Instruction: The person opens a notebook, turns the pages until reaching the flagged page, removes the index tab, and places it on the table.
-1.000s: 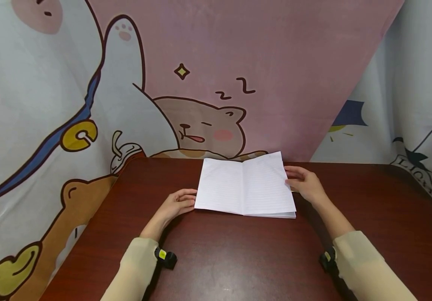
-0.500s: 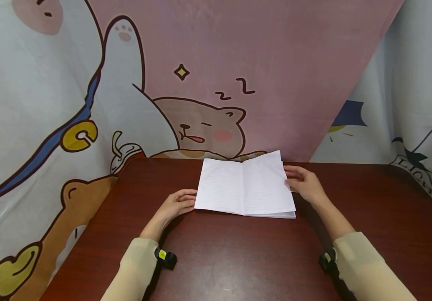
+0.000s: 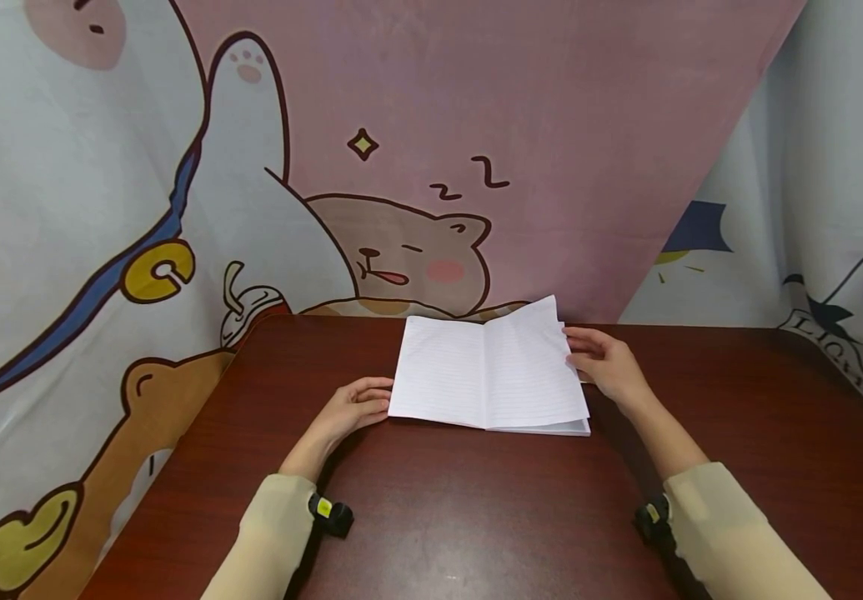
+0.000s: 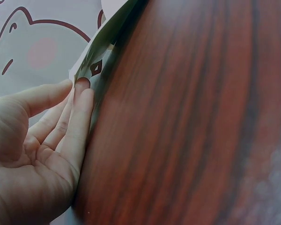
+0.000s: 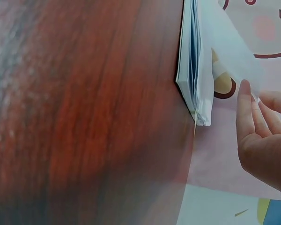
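An open notebook (image 3: pixel 446 371) with white lined pages lies near the far side of the table. At its left edge, my left hand (image 3: pixel 348 408) pinches the cover and pages, thumb above and fingers beneath; the left wrist view shows this hand (image 4: pixel 47 136) at the edge. On the other side my right hand (image 3: pixel 611 367) holds the outer edge of a lifted page (image 3: pixel 532 358). The right wrist view has that thin page (image 5: pixel 234 47) raised off the stack of pages (image 5: pixel 195 61), its edge between the thumb and fingers of the hand (image 5: pixel 267 136).
The dark red-brown wooden table (image 3: pixel 431 500) runs under both forearms. Right behind its far edge hangs a cloth (image 3: pixel 551 167) printed with cartoon animals. Black cameras (image 3: pixel 333 515) are strapped at both wrists.
The lifted page's upper corner has risen a little and shifted left, and my right hand has moved slightly left with it. The left hand stays where it was.
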`<state>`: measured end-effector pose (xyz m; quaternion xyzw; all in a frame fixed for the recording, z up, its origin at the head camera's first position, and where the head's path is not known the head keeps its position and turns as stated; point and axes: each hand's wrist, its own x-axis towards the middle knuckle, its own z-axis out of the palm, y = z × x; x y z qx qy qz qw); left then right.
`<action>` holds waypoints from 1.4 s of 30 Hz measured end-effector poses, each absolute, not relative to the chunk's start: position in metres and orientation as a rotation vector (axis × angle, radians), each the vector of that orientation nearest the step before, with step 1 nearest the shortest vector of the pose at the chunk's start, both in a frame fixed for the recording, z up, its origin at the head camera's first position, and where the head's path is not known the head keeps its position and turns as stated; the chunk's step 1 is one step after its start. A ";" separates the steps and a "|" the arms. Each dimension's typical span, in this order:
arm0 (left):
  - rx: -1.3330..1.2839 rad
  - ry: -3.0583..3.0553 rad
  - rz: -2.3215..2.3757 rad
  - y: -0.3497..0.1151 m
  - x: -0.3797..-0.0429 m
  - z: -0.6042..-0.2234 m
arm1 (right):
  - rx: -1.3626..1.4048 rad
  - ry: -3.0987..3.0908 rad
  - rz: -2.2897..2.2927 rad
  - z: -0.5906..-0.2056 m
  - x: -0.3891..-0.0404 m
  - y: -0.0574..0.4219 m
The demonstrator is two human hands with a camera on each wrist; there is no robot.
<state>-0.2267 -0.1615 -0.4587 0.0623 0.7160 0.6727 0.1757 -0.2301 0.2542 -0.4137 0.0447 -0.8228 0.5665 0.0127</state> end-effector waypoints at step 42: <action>0.178 2.042 1.891 -0.163 -0.228 -0.461 | 0.200 -2.629 1.686 -0.408 -0.222 0.238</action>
